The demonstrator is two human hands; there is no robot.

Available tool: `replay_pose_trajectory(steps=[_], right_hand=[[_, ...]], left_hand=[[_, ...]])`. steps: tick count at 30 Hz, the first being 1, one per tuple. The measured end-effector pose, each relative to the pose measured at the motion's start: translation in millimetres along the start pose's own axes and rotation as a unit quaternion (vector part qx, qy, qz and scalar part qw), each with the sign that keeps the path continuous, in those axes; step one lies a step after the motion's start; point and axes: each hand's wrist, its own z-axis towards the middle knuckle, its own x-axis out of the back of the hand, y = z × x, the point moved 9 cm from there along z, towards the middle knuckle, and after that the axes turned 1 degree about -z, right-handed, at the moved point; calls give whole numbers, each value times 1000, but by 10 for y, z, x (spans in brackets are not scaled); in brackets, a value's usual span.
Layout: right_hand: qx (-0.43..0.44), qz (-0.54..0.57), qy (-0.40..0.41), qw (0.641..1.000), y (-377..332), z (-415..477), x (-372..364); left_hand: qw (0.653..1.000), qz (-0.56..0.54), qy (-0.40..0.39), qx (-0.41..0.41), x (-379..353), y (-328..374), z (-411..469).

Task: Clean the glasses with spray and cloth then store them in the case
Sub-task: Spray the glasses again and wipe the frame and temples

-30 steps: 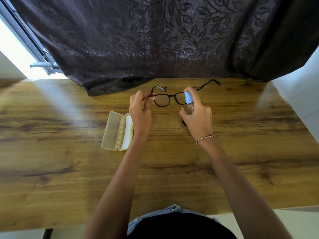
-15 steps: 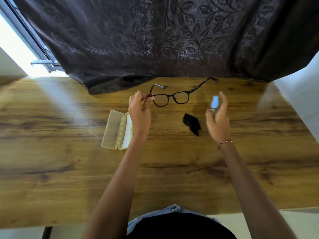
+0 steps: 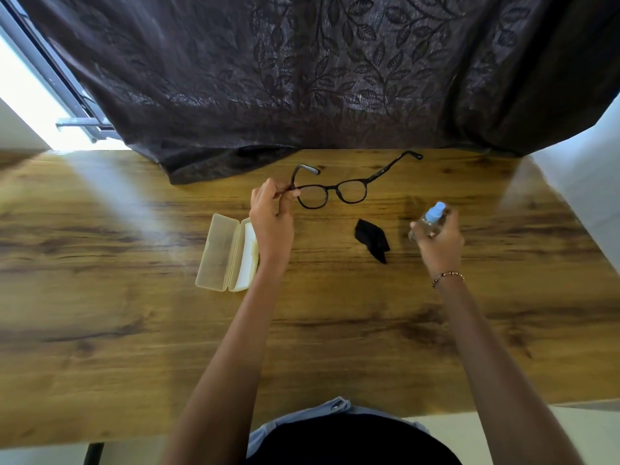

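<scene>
Pinching the glasses [image 3: 330, 191] by one hinge, the left hand [image 3: 271, 223] kept both lenses exposed, while the right hand [image 3: 437, 239] gripped the spray bottle [image 3: 429, 219] beside the cloth [image 3: 372, 239].

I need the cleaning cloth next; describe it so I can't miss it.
On the wooden table, look below the glasses, between the left hand and the right hand. The cloth is the small crumpled black scrap lying loose on the wood; the case is pale and hard, the bottle clear with a blue cap.
</scene>
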Motion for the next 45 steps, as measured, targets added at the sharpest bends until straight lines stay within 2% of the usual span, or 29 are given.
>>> replay_pose_trajectory(steps=[1,3,4,5,6,8,10,11,15,21,24,27,29,33,38,42,45], right_hand=[[-8,-18,28,999,-14,-18,71],[8,-70,146,987,-158,-132,329],[50,-87,197,975,-296,-224,425],[107,-96,216,966,-443,-309,434],[161,-115,192,961,-568,-369,352],[220,-190,68,955,-659,-422,-9],[198,-248,-48,947,-533,-413,-355],[174,-260,-81,946,-463,-399,-463],[122,-265,-141,946,-341,-352,-704],[155,-203,-140,957,-559,-444,-714],[229,-145,-146,951,-876,-750,-722],[313,-82,-79,943,-1331,-953,-621],[330,-72,-37,941,-1543,-969,-582],[322,-115,-45,939,-1704,-925,-734],[262,-148,-22,954,-1670,-790,-738],[275,-116,-60,952,-1726,-888,-792],[242,-114,-50,962,-1718,-754,-737]], left_hand=[[1000,-3,0,0,3,-6,0],[1000,-4,2,-6,21,-7,5],[1000,-1,3,-9,31,-4,10],[1000,4,3,-9,38,-1,17],[1000,8,2,-9,37,1,25],[1000,9,-3,-9,21,2,29],[1000,8,-11,-8,3,8,20],[1000,8,-13,-9,-2,15,12],[1000,16,-15,-19,9,46,-3],[1000,24,-12,-6,15,-6,5],[999,30,-14,-4,-5,-9,-7],[999,35,-27,-7,-59,19,-48],[998,42,-39,-17,-110,60,-78],[997,54,-48,-37,-147,136,-87],[995,75,-44,-57,-160,185,-79],[996,69,-42,-45,-167,173,-94],[994,70,-46,-65,-172,228,-89]])
